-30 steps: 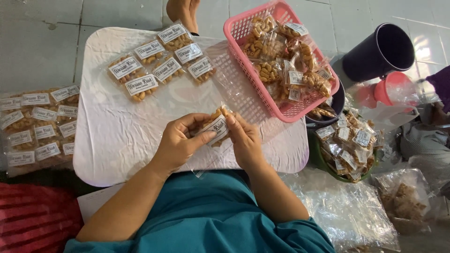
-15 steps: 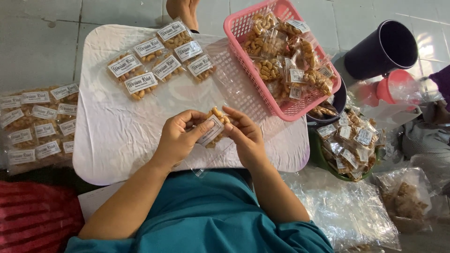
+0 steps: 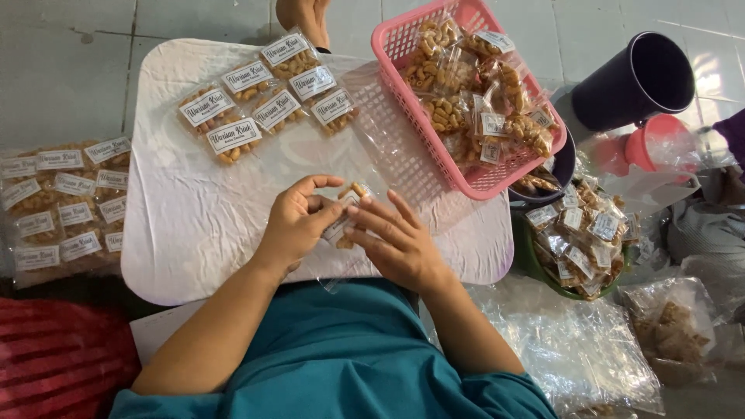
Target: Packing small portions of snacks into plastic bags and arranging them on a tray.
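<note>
The left hand (image 3: pixel 299 221) curled its fingers around a small clear snack packet (image 3: pixel 344 221), thumb pressed on the white label. The right hand (image 3: pixel 396 240) lay against the packet's other side, fingers stretched nearly flat, pinching it. The packet sat above the white plastic-covered tray (image 3: pixel 194 233), crinkly and glossy. Labelled packets (image 3: pixel 264 101) lay flat beyond; a pink lattice basket (image 3: pixel 403 147) held more.

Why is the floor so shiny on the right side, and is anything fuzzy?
Head view: bright light glares off the pale tiles at upper right and off the clear plastic sheet. The left hand, right hand and the small snack packet between them look fairly sharp; the edges bend a little, like a wide lens.
</note>
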